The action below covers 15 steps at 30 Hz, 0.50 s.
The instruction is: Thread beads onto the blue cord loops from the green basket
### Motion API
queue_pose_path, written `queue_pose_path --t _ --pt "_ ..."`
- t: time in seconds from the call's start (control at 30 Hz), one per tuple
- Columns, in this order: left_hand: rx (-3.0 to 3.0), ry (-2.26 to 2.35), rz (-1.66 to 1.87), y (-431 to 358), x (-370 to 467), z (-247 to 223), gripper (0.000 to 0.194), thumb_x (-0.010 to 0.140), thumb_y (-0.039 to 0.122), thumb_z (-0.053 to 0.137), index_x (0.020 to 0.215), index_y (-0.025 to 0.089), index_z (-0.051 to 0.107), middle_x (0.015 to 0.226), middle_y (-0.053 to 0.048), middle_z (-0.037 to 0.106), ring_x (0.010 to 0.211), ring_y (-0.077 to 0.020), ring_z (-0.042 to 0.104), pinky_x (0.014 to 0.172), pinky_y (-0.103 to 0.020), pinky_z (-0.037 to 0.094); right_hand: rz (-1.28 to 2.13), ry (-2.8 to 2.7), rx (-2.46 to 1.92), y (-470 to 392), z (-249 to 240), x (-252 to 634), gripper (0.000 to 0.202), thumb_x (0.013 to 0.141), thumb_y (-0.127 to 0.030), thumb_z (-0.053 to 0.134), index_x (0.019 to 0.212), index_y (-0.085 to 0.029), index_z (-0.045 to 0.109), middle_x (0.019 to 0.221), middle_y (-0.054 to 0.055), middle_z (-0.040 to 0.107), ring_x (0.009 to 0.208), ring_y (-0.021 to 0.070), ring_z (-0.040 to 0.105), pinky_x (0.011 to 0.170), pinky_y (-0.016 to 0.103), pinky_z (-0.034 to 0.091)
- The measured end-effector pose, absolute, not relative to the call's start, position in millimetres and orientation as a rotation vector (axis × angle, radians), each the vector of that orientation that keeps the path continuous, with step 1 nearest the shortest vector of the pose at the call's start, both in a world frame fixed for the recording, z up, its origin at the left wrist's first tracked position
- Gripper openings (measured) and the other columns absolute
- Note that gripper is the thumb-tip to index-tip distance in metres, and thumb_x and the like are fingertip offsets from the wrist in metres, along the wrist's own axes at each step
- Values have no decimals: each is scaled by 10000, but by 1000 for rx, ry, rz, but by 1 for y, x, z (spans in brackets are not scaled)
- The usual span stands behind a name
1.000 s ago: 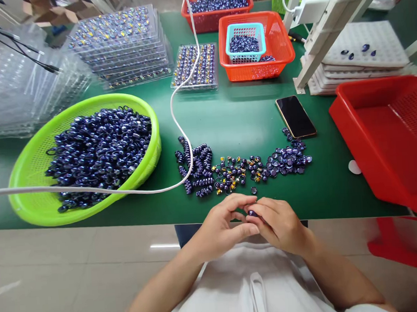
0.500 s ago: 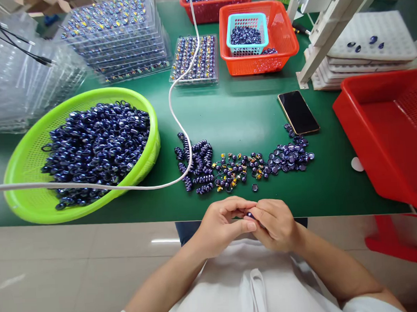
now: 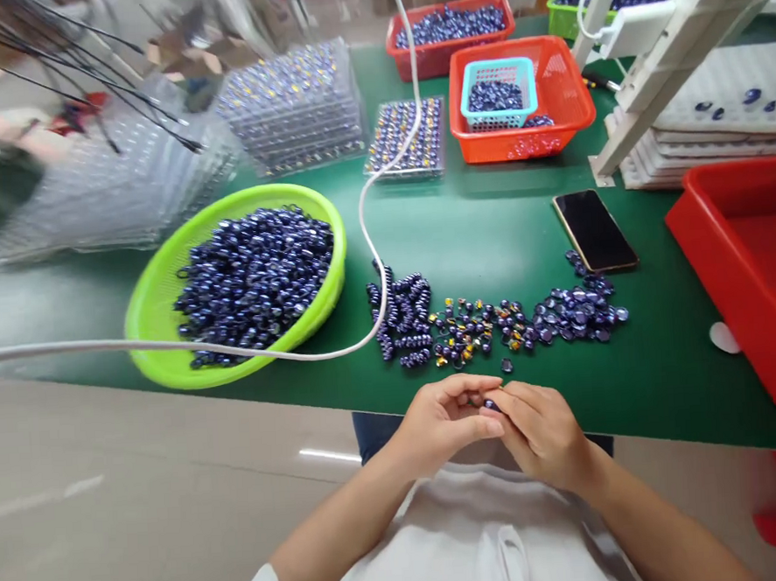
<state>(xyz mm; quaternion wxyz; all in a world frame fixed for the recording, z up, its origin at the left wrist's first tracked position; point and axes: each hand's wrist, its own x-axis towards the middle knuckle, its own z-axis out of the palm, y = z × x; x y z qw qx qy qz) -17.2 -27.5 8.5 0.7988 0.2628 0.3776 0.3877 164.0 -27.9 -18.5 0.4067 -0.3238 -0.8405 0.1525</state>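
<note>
A small dark blue shiny piece shows between the fingertips of both hands at the table's front edge. My left hand pinches toward it from the left, thumb and fingers curved. From the right, my right hand has its fingers wrapped round the same piece. Just beyond the hands lies a single dark piece. Behind it are loose blue and gold bits, a pile of flat dark pieces to the right, and rows of stacked dark rings to the left.
A green basket heaped with dark pieces stands left, crossed by a white cable. A phone lies right, near a red bin. Behind are an orange basket, a filled tray and a metal post.
The view has shifted, so the table and its contents appear farther right and lower. Both hands keep nearly the same grip on the small piece.
</note>
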Motion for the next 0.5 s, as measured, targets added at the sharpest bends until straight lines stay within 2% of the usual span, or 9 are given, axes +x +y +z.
queue_pose_path --t 0.07,0.13,0.27,0.37,0.43,0.5 --pt "563 817 862 -25 -22 11 542 585 121 910 1095 189 737 944 -39 734 846 -128 677 792 -245 551 394 -2103 -831 -26 -17 163 346 904 -80 569 1247 -121 562 857 93 681 710 185 627 625 306 515" --pt "576 829 858 -22 -29 15 558 587 148 913 1110 174 720 886 -40 739 776 -126 691 749 -248 566 406 -2083 -823 -25 -14 160 416 906 -75 573 1318 -120 538 855 89 674 703 182 620 622 304 513" --pt "674 941 802 -25 -43 32 392 613 221 899 954 136 727 694 -1 697 571 -112 663 590 -238 572 502 -2116 -725 -25 -2 147 534 944 -86 493 1468 -108 395 872 95 663 732 197 616 631 323 520" --pt "933 1150 868 -26 -65 50 253 658 249 866 849 146 736 716 -18 731 627 -138 690 617 -246 588 600 -2134 -678 -24 3 141 594 959 -104 463 1524 -103 281 943 111 658 799 206 618 671 341 536" --pt "1166 1375 1014 -21 -92 61 182 696 274 838 819 177 744 784 -10 757 704 -163 710 676 -280 608 632 -2101 -729 -22 2 145 576 958 -117 484 1508 -129 312 937 94 647 815 198 618 690 336 539" --pt "1391 1764 1284 -10 -127 68 178 734 313 809 880 229 754 838 36 760 760 -170 706 740 -315 610 624 -2046 -861 -19 -3 157 503 953 -121 514 1444 -169 410 926 73 639 811 182 619 703 321 539"
